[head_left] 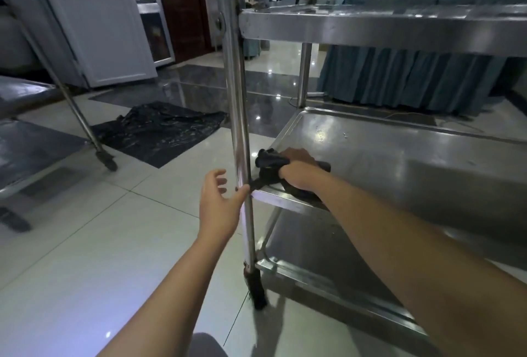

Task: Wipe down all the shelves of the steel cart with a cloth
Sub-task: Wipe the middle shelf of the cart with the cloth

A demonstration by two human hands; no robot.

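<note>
right hand (pixel 299 175) clutches dark cloth (pixel 269 161) on middle shelf (pixel 399 157); left hand (pixel 218 200) spread, maybe touching post (pixel 239 128); glossy tiles (pixel 85 242).

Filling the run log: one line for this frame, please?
step: wiping middle shelf | right hand: grips dark cloth at near-left corner | left hand: open, thumb on cart post | bottom shelf: untouched

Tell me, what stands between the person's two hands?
In the head view, the cart's upright steel post stands between the left hand and the right hand, which grips the dark cloth.
</note>
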